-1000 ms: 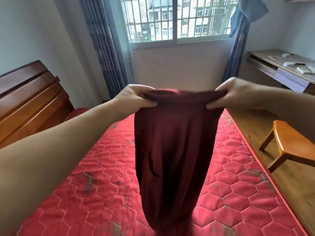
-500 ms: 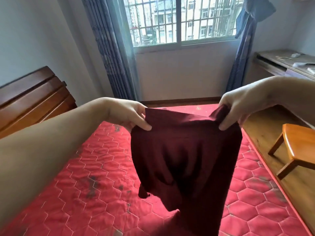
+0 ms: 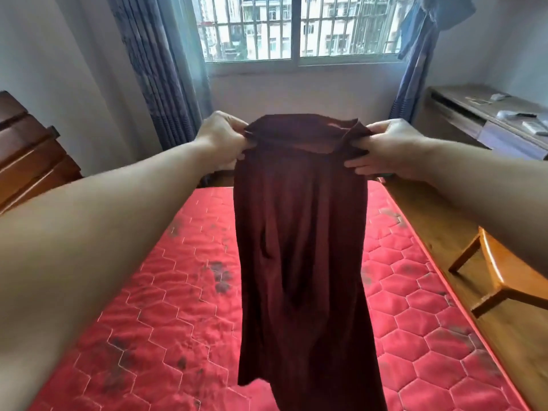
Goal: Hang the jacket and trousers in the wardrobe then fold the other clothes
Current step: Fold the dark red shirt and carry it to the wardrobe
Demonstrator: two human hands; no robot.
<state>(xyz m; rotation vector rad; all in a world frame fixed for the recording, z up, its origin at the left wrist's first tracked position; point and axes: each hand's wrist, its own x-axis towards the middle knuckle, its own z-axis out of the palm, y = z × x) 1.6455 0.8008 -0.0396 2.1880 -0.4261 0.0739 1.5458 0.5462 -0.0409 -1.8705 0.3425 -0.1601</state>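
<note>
Dark red garment [image 3: 299, 238] hanging lengthwise between both hands, above the bed.

The garment is dangling straight down, its long axis running top to bottom, with the lower end dropping out of view toward the red mattress [image 3: 154, 315]. Its top edge is stretching level between the left hand [image 3: 222, 145] and the right hand [image 3: 391, 149], each one closing on a top corner, both at about the same reach, so neither is nearer. Laying it flat for folding is probably calling for lowering it forward onto the mattress directly beneath.
</note>
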